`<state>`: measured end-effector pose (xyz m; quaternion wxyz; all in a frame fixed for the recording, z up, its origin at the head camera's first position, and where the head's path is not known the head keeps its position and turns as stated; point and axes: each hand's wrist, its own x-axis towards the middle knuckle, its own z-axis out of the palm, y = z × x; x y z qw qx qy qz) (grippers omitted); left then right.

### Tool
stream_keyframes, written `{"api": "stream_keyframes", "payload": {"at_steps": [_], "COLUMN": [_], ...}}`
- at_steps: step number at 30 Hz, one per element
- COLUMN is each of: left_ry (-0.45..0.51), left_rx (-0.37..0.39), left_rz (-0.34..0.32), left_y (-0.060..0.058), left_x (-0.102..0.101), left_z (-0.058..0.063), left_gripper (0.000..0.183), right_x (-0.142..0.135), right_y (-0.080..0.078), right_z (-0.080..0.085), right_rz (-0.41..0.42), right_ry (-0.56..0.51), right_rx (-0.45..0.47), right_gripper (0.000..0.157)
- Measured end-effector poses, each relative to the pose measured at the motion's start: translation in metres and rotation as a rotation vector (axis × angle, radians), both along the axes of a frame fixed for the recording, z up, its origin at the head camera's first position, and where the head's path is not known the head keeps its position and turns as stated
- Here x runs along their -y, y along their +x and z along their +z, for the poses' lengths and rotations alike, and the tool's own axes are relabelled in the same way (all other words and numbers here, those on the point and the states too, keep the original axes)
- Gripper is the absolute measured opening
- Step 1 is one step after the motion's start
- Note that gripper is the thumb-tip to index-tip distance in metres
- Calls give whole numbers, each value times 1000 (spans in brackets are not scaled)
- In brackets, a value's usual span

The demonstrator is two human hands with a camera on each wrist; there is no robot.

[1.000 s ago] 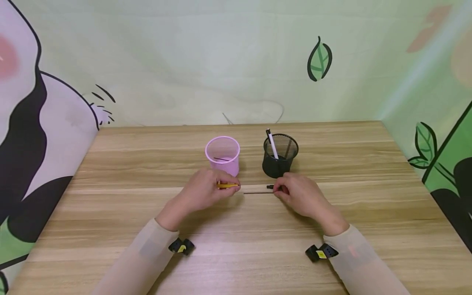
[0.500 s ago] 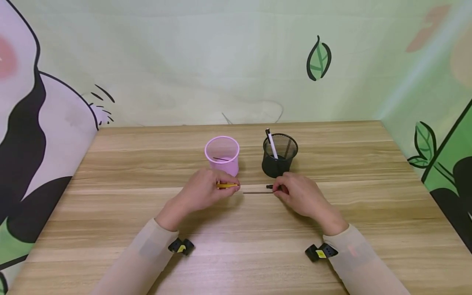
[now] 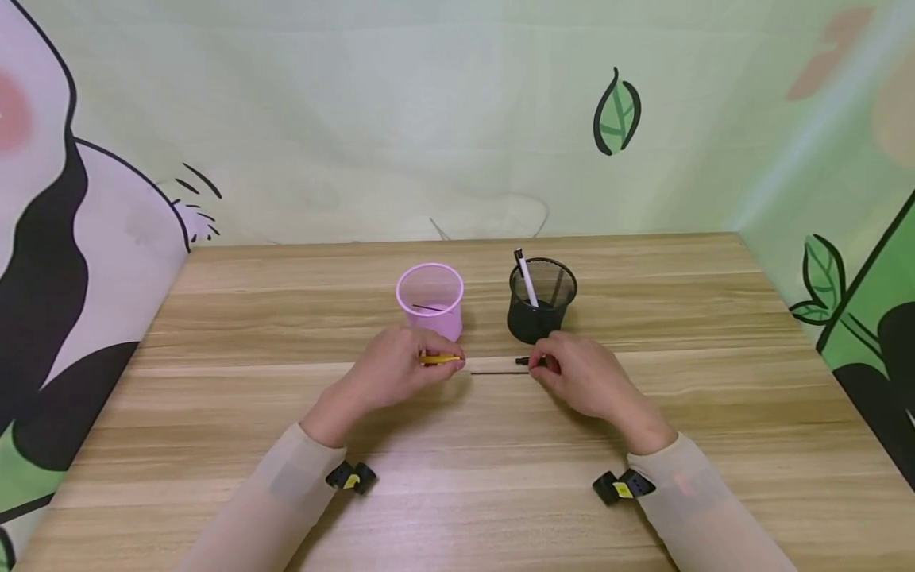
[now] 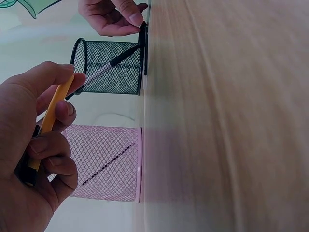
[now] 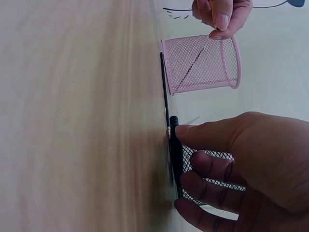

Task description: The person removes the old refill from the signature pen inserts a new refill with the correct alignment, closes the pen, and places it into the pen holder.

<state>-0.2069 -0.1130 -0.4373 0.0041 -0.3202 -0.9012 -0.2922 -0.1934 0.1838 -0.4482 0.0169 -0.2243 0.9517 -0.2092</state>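
Note:
My left hand holds a yellow pen with a black end, its curled fingers and thumb around the barrel, raised over the table before the pink mesh cup. My right hand pinches a black pen low at the tabletop, in front of the black mesh cup; part of that pen is hidden behind the fingers in the head view. A thin dark rod lies on the table beside the black pen, its right end covered by the right hand.
In the black cup leans a white pen with a black top. A thin dark stick rests inside the pink cup. Both cups stand toward the back of the wooden table, with a printed cloth behind.

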Motion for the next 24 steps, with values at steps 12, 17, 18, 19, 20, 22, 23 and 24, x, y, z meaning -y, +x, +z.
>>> {"api": "stream_keyframes", "payload": {"at_steps": [12, 17, 18, 19, 20, 22, 23, 24], "left_ry": [-23, -34, -35, -36, -37, -34, -32, -29], "left_rx": [44, 52, 52, 53, 54, 58, 60, 63], "left_rz": [47, 65, 66, 67, 66, 64, 62, 60], "left_y": [1, 2, 2, 2, 2, 2, 2, 2], "left_x": [-2, -2, -2, -2, -2, -2, -2, -2], "left_z": [3, 3, 3, 3, 3, 3, 3, 3], "left_gripper": [11, 11, 11, 12, 12, 12, 12, 12], "right_x": [0, 0, 0, 0, 0, 0, 0, -1], "right_y": [1, 1, 1, 1, 1, 0, 0, 0], "right_z": [1, 2, 2, 2, 2, 2, 2, 1], "right_rz": [-4, -11, -11, -10, -10, -10, -10, -11], "right_ry": [-10, -10, -9, -9, -11, -16, -19, -22], "right_rx": [-2, 4, 5, 5, 6, 9, 10, 11], "right_gripper": [4, 4, 5, 5, 5, 5, 5, 5]}}
